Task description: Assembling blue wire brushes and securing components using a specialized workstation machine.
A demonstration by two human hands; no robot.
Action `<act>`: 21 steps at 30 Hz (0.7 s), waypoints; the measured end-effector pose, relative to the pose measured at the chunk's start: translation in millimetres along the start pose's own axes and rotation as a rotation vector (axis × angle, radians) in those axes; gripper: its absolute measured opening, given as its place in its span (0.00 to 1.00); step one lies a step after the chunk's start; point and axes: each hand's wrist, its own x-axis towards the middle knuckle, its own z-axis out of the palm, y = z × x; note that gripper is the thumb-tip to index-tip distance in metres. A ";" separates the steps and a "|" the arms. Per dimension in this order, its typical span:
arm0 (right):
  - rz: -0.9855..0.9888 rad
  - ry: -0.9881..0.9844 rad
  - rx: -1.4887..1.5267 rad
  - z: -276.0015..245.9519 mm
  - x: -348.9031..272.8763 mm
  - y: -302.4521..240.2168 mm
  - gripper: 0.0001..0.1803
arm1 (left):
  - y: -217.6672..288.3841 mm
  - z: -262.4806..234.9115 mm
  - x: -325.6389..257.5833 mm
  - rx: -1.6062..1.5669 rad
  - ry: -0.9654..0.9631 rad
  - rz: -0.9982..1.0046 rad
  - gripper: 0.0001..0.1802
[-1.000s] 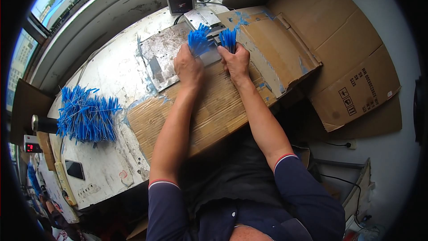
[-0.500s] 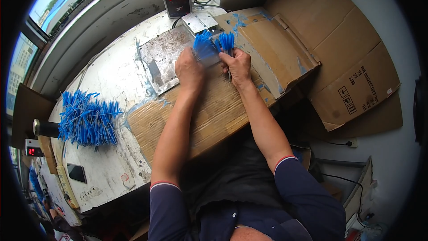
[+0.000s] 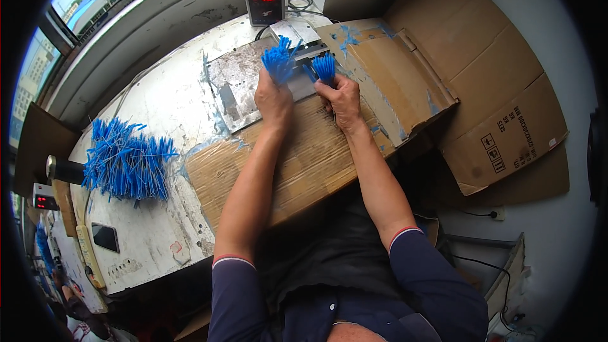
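White display unit (image 3: 266, 1) is showing red digits | cardboard flap (image 3: 506, 132) is bearing dark print, framed pictograms | smaller display (image 3: 44, 197) is glowing red, illegible

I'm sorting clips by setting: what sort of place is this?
Probably a small factory or workshop: a heap of thin blue-ended pieces lies on a scuffed white worktable, and a boxy red-digit display stands at its far side.

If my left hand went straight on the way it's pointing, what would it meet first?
Your left hand, led by its blue bunch, would probably meet the metal block first; its height is unclear, so it might pass over.
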 end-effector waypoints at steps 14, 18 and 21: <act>0.011 -0.088 0.018 1.5 -4.3 2.8 0.06 | 1.0 3.4 -4.4 -0.305 -0.157 -0.249 0.07; -0.069 -0.025 -0.042 5.2 -3.6 4.5 0.06 | 1.6 3.9 -4.9 -0.276 -0.149 -0.227 0.06; -0.115 -0.088 -0.123 8.6 -5.2 5.5 0.06 | -2.3 3.4 -4.4 -0.280 -0.107 -0.167 0.06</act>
